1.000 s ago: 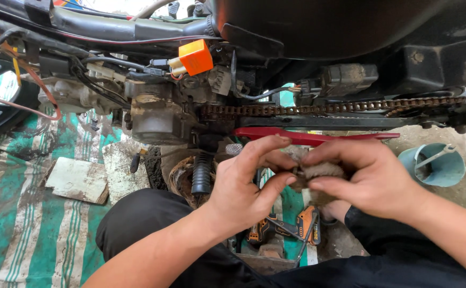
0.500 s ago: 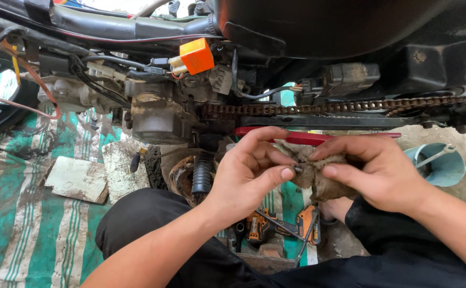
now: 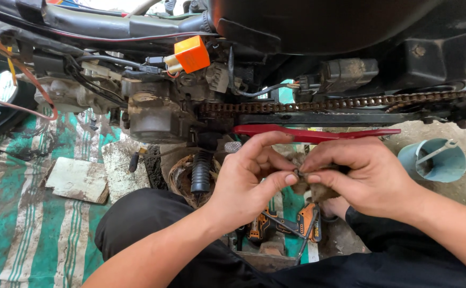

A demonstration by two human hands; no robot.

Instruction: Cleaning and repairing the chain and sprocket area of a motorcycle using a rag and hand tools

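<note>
My left hand and my right hand meet in the middle of the view, under a motorcycle. Both pinch a small dirty metal part between thumb and fingertips. My right hand also holds a grimy rag beneath that part. Just above the hands runs a red bar, and above that the rusty drive chain stretches to the right. An orange relay box hangs on the wiring near the engine.
A pale blue bucket with a tool in it stands at the right. An orange cordless driver lies below the hands. Cardboard scraps rest on a green-and-white striped tarp. A black rubber boot hangs under the engine.
Both hands have dropped slightly and turned the small part between the fingertips; the rag has slipped lower under my right hand.
</note>
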